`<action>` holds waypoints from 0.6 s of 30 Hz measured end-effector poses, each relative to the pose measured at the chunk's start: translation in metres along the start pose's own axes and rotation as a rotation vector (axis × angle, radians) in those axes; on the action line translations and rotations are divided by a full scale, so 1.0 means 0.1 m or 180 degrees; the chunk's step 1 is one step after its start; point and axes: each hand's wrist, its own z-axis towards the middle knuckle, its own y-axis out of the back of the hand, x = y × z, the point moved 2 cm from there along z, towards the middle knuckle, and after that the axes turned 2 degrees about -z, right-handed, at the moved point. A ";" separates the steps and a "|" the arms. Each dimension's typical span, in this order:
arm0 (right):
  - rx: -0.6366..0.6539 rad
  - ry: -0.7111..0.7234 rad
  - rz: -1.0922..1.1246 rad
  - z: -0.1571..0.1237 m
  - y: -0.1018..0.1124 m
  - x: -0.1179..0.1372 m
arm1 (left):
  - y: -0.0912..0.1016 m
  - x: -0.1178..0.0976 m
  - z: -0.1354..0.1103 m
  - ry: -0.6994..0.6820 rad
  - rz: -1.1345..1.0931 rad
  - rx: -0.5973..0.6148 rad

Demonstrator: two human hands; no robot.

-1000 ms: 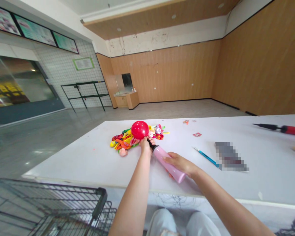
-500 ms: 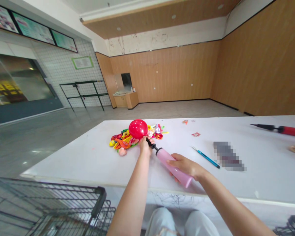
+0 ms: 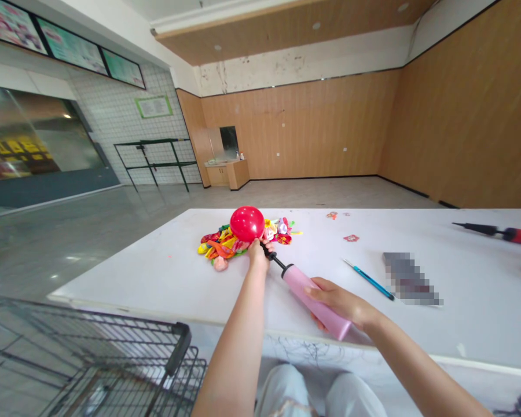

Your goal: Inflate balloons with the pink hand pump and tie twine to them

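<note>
A small inflated red balloon (image 3: 247, 223) sits on the black nozzle of a pink hand pump (image 3: 315, 302). My left hand (image 3: 258, 254) is closed around the balloon's neck at the nozzle. My right hand (image 3: 341, 304) grips the pink pump barrel near the table's front edge. The pump's black rod shows extended between barrel and nozzle. Behind the balloon lies a pile of uninflated coloured balloons (image 3: 219, 245) on the white table (image 3: 165, 278).
A blue pen (image 3: 370, 280) and a blurred flat object (image 3: 410, 278) lie to the right. A red-and-black pump (image 3: 503, 233) rests at the far right. A dark wire shopping cart (image 3: 113, 359) stands at the lower left, below the table edge.
My right hand has pulled the pink barrel back toward me, drawing the black rod out. The balloon and my left hand stay in place.
</note>
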 end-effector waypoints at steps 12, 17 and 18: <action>-0.0292 -0.0100 -0.0254 0.21 -0.06 0.14 | -0.09 0.05 -0.13 0.0011 0.0079 0.0260; -0.0321 -0.0144 -0.0061 0.45 -0.11 0.15 | -0.07 0.09 -0.20 -0.0030 0.0223 0.0357; -0.0311 -0.0139 0.0005 0.45 -0.11 0.14 | -0.06 0.10 -0.20 -0.0030 0.0239 0.0337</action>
